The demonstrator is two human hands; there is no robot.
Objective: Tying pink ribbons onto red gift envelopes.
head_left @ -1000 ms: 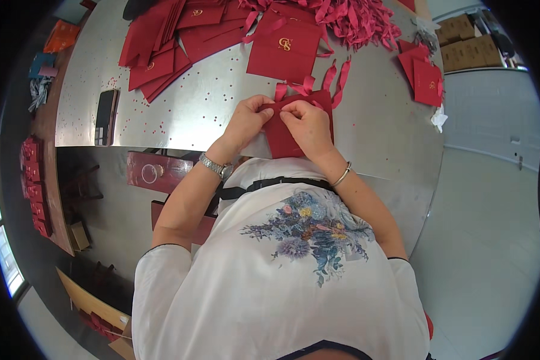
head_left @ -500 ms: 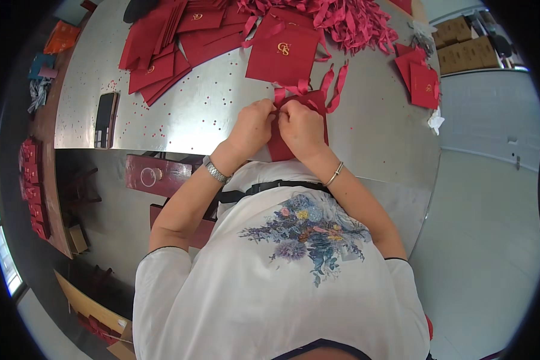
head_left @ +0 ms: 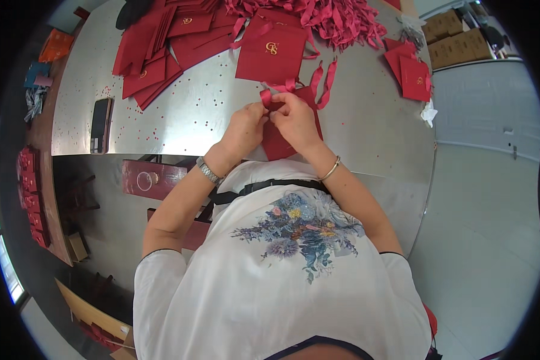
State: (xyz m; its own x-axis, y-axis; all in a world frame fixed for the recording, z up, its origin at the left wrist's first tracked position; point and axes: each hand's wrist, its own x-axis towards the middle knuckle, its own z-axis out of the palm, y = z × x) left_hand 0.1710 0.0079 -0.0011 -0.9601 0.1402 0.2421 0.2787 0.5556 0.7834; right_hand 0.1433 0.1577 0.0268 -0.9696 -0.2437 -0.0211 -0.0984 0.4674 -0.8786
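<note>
A small red paper bag (head_left: 275, 146) lies at the table's near edge, against my body, partly under both hands. Pink-red ribbon (head_left: 266, 97) loops up from its far end, beside my fingertips. My left hand (head_left: 245, 129) is closed, with thumb and forefinger pinching the ribbon near the bag's mouth. Bent over the bag, my right hand (head_left: 295, 123) has its thumb and forefinger closed on the ribbon close to the left fingertips. The exact spot they grip is too small to make out. Another ribbon handle (head_left: 325, 84) stands up to the right of the bag.
Just beyond lies a red bag with gold lettering (head_left: 269, 54). Stacked red bags (head_left: 147, 78) fill the far left, and a heap of ribbons (head_left: 345, 24) sits farther back. A phone (head_left: 101, 126) rests at left; more finished-looking bags (head_left: 415, 78) lie at right.
My right forefinger has lifted and stretched toward the ribbon, and the fingers of both hands have shifted slightly. The ribbon loop now stands up by my left fingertips. The whole view has moved slightly.
</note>
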